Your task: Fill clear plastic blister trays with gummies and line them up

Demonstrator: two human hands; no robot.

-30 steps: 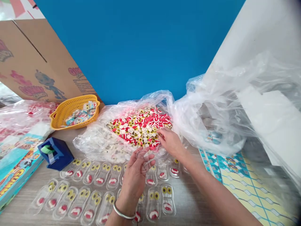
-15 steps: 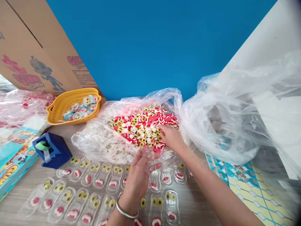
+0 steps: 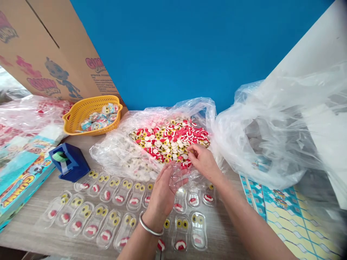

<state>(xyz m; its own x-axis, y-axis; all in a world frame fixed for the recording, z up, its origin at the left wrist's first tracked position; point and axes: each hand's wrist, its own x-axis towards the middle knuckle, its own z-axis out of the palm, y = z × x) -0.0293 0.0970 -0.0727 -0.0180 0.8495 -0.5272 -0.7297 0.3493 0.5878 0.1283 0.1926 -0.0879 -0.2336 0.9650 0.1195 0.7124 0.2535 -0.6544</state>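
My left hand, with a metal bangle at its wrist, holds a small clear plastic tray tilted in front of the bag. The right hand reaches to the lower right edge of a heap of gummy candies, thumb and forefinger pinched together; what lies between them is too small to make out. Red-and-white teeth pieces and yellow eyeball pieces are mixed in the heap, which lies in an open clear plastic bag. Below, two rows of clear trays mostly hold two eyes and one teeth piece each, some hidden behind my left arm.
A yellow basket with small packs stands back left, before a cardboard box. Nearer are a blue tape dispenser and a printed carton. At right, a crumpled plastic bag and printed sheets; a blue panel behind.
The camera has turned slightly left, so the scene sits further right. My right fingers have drawn closer together at the candies; the left hand still holds the clear tray.
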